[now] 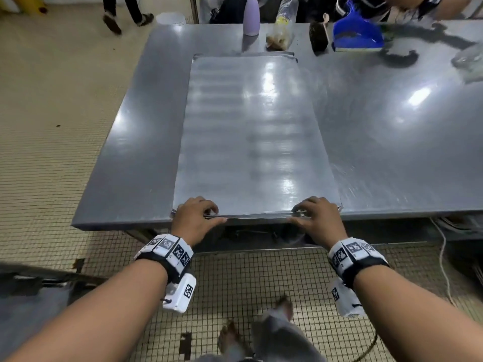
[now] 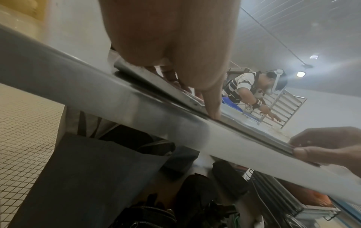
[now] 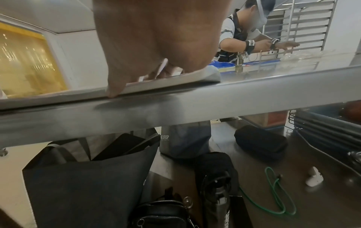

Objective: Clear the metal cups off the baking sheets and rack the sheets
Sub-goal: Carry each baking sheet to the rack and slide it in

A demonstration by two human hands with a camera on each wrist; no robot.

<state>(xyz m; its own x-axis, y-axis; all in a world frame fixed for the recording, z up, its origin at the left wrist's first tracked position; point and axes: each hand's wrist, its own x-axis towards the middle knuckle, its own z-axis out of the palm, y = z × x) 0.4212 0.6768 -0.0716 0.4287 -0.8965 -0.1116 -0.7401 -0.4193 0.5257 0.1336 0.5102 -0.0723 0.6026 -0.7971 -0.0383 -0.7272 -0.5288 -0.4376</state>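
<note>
Tiled floor (image 1: 47, 142) under a big stainless table (image 1: 392, 142), which fills most of the head view. 1 baking sheet (image 1: 251, 131) lies flat on the table, long axis running near to far, its near short edge right at the table's near edge; surface looks bare, only glare and smeared streaks on it. Far side of the table: blue dustpan (image 1: 358, 30) at far right, dark brush (image 1: 318, 36) just left of it, clear bag with brownish contents (image 1: 281, 27) next, then a lilac bottle (image 1: 251, 15) furthest left of the 4. Another person (image 3: 236, 30) leans over the far right of the table, a metal rack (image 3: 304, 23) behind them. Lower shelf under the table holds dark bags (image 3: 87, 182) and a green cord (image 3: 281, 195). Both hands grip the sheet's near edge: left hand (image 1: 194, 219) at the near-left corner, right hand (image 1: 317, 219) at the near-right corner, fingers curled over the top, thumbs along the front lip. Wrist views confirm thumb tips pressed at the seam between sheet rim and table edge. Cannot tell if the near edge is lifted off the table.
</note>
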